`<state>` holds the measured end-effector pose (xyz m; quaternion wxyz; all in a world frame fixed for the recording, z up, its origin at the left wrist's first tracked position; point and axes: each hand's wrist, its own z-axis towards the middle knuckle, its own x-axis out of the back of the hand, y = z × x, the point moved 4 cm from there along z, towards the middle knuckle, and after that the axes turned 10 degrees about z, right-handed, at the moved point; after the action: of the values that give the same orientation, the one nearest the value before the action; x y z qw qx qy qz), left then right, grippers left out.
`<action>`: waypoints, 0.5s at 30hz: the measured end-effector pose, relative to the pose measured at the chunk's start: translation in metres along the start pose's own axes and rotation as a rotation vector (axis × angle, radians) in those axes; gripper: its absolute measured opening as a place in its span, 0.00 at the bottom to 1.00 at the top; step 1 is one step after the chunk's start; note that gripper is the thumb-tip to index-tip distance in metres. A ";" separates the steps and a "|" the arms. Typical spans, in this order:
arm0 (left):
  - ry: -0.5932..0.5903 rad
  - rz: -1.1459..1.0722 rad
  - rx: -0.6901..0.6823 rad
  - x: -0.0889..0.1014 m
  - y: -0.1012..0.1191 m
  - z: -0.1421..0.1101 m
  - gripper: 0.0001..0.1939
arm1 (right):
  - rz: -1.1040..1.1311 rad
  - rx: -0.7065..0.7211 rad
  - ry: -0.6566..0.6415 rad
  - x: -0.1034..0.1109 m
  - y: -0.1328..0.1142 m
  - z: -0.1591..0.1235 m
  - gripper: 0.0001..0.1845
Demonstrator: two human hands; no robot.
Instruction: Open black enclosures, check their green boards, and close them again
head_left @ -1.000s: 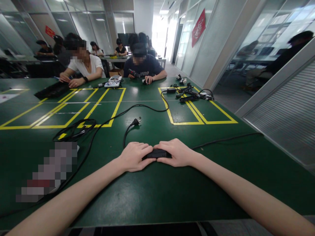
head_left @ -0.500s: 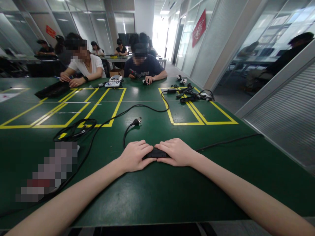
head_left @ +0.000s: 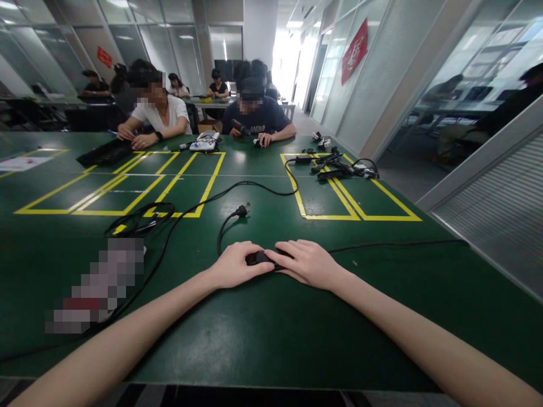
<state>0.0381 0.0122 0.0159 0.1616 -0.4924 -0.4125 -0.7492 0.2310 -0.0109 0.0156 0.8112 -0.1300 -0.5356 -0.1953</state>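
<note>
Both ends of black block (head_left: 260, 258) covered: left hand (head_left: 234, 265) pinches it, thumb near, fingers far; right hand (head_left: 311, 264) lies across other end, presumably steadying, cannot tell if closed. Plug (head_left: 241, 211) beyond grip, cord (head_left: 394, 244) off rightward, probably leaving hands room.

From afar I have the left arm (head_left: 142, 333) and right arm (head_left: 403, 323) angled inward from the lower corners, the left grip (head_left: 236, 265) curled with thumb opposite fingers, the right grip (head_left: 313, 264) palm-down, its extended fingers near the left thumb
</note>
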 end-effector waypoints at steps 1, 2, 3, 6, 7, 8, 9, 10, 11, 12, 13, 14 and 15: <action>0.001 -0.044 0.006 0.000 -0.001 0.000 0.15 | -0.006 0.006 0.006 0.000 0.000 0.000 0.22; 0.010 -0.081 0.005 0.000 -0.001 0.000 0.16 | -0.006 0.006 0.007 0.000 0.000 0.000 0.22; 0.032 -0.102 -0.001 0.000 -0.001 -0.001 0.16 | 0.003 -0.002 0.006 0.000 0.000 0.000 0.21; 0.142 -0.060 -0.043 0.003 0.002 -0.003 0.19 | 0.092 -0.059 0.016 0.000 0.002 0.000 0.21; 0.178 -0.026 -0.060 0.004 0.003 -0.005 0.19 | 0.142 -0.072 0.031 0.001 0.002 0.000 0.21; 0.206 0.009 -0.077 0.004 0.004 -0.006 0.19 | 0.200 -0.084 0.050 0.001 0.002 0.000 0.22; 0.226 0.042 -0.095 0.004 0.005 -0.006 0.19 | 0.261 -0.099 0.071 0.002 0.002 0.000 0.22; 0.238 0.072 -0.116 0.004 0.005 -0.007 0.18 | 0.320 -0.118 0.088 0.003 0.003 0.000 0.23; 0.246 0.098 -0.137 0.003 0.006 -0.007 0.17 | 0.368 -0.142 0.101 0.004 0.003 0.000 0.22; 0.251 0.120 -0.154 0.003 0.006 -0.007 0.16 | 0.401 -0.167 0.110 0.004 0.004 0.000 0.20; 0.255 0.139 -0.169 0.002 0.006 -0.007 0.16 | 0.419 -0.184 0.115 0.005 0.005 0.000 0.18; 0.260 0.156 -0.181 0.002 0.006 -0.007 0.16 | 0.424 -0.189 0.117 0.005 0.005 0.001 0.17; 0.267 0.171 -0.191 0.001 0.006 -0.007 0.17 | 0.420 -0.181 0.120 0.006 0.005 0.001 0.16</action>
<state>0.0373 0.0028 0.0189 0.2308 -0.4348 -0.2711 -0.8271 0.2347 -0.0066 0.0212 0.8493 -0.2992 -0.4281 -0.0769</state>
